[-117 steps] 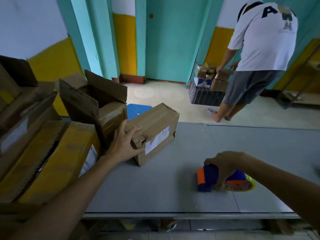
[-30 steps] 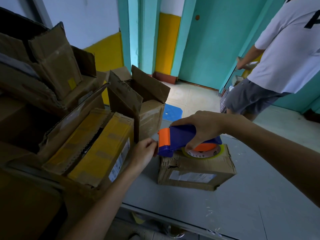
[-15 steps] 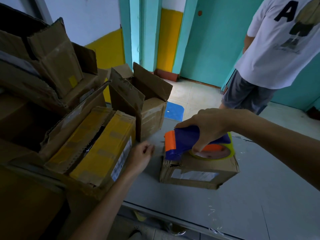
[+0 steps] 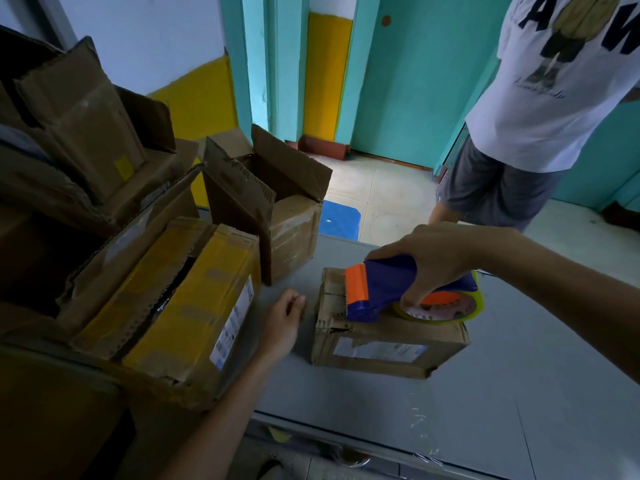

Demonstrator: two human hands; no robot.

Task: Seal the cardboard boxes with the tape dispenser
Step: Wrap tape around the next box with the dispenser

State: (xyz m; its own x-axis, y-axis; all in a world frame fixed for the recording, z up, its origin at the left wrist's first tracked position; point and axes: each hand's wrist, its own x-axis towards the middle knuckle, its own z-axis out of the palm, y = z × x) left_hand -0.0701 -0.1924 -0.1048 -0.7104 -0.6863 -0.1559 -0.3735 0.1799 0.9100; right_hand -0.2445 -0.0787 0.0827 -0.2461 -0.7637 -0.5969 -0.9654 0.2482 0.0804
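Teal walls (image 4: 415,81), tiled floor (image 4: 388,195)

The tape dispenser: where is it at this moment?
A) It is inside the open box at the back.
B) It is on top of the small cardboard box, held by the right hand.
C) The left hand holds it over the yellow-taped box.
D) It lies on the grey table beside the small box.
B: the right hand grips the tape dispenser, which sits on top of the small cardboard box, while the left hand holds nothing.

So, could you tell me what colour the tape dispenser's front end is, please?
Orange, on the dark blue tape dispenser, seen in the head view.
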